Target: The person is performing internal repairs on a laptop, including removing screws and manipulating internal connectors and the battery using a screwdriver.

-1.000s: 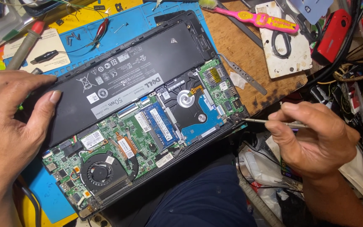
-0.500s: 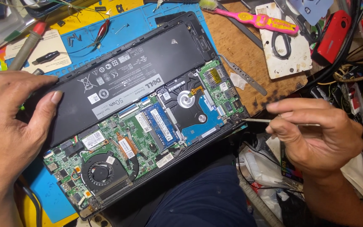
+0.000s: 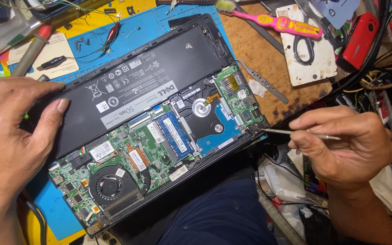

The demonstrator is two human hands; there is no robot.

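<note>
Black plastic and green circuit board dominate the view: an opened laptop (image 3: pixel 155 122) is shown lying bottom-up and slightly askew on a blue work mat (image 3: pixel 55 213), with its long black battery (image 3: pixel 132 86) across the upper half and the cooling fan (image 3: pixel 112 186), blue memory module (image 3: pixel 174 132) and hard drive (image 3: pixel 209 119) exposed below it. The left hand (image 3: pixel 12 136) is laid flat over the left end of the chassis, fingers spread and thumb resting on the battery; nothing is gripped, the case is only pressed down. The right hand (image 3: pixel 345 147) is closed around a thin metal probe (image 3: pixel 296 133), pinched between thumb and fingertips, and the tip is set at the right edge of the laptop, just beside the small green board (image 3: pixel 236 93) near the corner. Whether the tip is actually touching a component cannot be told. A pair of metal tweezers (image 3: pixel 262 81), a pink toothbrush (image 3: pixel 277 22), scissors on a white slab (image 3: pixel 311 50) and a red-capped probe (image 3: pixel 30 52) are scattered on the wooden bench (image 3: pixel 255 50). Several risks are judged to be present: the battery appears to be fitted, so a slip of the metal tip could bridge contacts on the board; excessive levering could crack the case edge or tear a ribbon cable; and the chassis, overhanging the bench towards the lap, could tilt if the steadying pressure were released.
</note>
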